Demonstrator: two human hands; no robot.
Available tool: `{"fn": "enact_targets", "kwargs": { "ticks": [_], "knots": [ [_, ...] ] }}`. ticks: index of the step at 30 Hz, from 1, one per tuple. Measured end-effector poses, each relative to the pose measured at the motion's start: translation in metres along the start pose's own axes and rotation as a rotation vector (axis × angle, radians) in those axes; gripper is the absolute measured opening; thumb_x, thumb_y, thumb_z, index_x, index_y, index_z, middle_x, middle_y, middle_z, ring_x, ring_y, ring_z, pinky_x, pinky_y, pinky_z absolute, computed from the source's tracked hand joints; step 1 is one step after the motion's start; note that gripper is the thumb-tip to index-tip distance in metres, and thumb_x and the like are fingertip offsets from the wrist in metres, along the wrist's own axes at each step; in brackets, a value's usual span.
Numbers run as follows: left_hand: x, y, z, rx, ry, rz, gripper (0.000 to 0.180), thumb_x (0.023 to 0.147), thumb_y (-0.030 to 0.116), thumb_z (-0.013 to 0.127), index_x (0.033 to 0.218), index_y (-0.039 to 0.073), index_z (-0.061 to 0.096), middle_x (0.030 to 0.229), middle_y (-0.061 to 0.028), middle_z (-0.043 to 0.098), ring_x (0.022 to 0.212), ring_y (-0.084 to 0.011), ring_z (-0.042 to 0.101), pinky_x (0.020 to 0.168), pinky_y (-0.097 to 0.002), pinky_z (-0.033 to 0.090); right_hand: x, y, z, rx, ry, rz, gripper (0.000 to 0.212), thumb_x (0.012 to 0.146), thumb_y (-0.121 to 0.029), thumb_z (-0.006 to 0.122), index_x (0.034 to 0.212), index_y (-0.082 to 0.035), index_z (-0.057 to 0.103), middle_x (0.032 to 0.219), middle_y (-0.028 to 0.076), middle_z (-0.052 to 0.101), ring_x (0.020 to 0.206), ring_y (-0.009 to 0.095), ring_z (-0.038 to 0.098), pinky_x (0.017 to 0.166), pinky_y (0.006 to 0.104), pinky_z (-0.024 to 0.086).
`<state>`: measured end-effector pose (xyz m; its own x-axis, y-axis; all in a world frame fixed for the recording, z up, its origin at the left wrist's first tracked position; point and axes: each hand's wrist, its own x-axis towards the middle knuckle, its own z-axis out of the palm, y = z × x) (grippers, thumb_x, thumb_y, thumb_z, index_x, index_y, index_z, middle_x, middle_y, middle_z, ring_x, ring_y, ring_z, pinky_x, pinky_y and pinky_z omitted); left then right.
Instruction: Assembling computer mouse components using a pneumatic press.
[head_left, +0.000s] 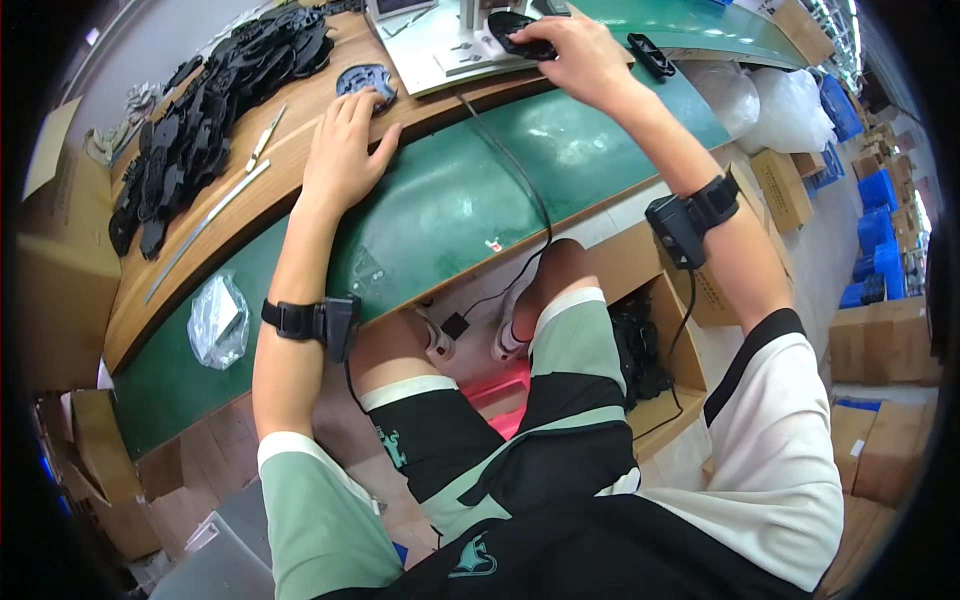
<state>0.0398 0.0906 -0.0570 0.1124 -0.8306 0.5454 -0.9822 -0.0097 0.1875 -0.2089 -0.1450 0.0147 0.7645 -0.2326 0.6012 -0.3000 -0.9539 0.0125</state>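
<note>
My left hand (pixel 345 150) lies on the wooden board with its fingers stretched out and the thumb apart. Its fingertips touch the near edge of a dark blue-grey curved plastic shell (pixel 366 80). Farther right, my right hand (pixel 585 55) pinches a black oval plastic part (pixel 508 32) over the light metal base (pixel 450 58) of a bench machine. Part of that piece is hidden behind the fingers. Just right of this hand, a small black hollow plastic part (pixel 651 56) rests on the green surface.
Black plastic parts (pixel 235 95) are heaped at the left of the wooden board (pixel 285 150). Nearby lie a metal ruler (pixel 205 232) and a slim knife-like tool (pixel 266 137). A clear plastic bag (pixel 219 322) sits on the green tabletop (pixel 440 200). A black cable (pixel 520 175) hangs over the edge.
</note>
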Motion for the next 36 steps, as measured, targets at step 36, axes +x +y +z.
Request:
{"fn": "enact_targets", "kwargs": {
  "ticks": [36],
  "knots": [
    [0.004,0.019,-0.017,-0.124,0.179,-0.083,0.048,0.089,0.002,0.062,0.136,0.005,0.056,0.115,-0.0207,0.06,0.109,-0.0406,0.061,0.093,-0.05,0.051,-0.005,-0.02,-0.006,0.054,-0.008,0.13,0.037,0.076,0.002,0.071,0.111,-0.007,0.078,0.11,0.01,0.076,0.104,0.034,0.071,0.093,0.0441,0.056]
  ]
}}
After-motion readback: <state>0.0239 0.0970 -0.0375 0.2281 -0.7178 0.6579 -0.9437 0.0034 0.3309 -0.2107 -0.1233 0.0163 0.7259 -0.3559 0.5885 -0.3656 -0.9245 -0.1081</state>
